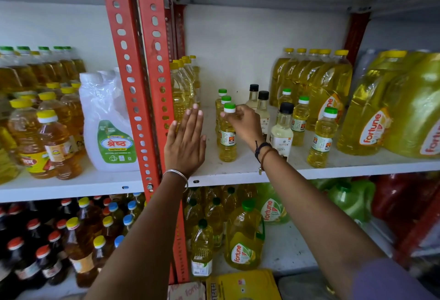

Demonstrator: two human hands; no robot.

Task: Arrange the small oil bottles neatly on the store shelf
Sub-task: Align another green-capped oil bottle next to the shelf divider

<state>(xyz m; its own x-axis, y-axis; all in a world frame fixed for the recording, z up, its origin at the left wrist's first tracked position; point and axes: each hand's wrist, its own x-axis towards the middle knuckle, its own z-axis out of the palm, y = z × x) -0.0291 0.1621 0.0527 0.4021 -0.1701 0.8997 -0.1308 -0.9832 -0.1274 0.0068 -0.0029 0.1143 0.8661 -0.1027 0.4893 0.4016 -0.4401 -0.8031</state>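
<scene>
Small yellow oil bottles with green-and-white caps stand on the white shelf point(238, 168). Three form a row going back at the left; my right hand point(245, 123) grips the front one point(227, 142) by its neck, just under the cap. My left hand point(185, 142) is flat and open, fingers up, just left of that row, touching no bottle. Three more small green-capped bottles point(322, 137) stand apart at the right. Between the two groups are three pale black-capped bottles point(282, 130).
Large yellow-capped oil bottles point(316, 80) line the back right, big Fortune jugs point(381, 114) the far right. Tall bottles point(181, 85) stand beside the red upright post point(142, 99). A white jug point(107, 128) and amber bottles fill the left bay. More bottles sit below.
</scene>
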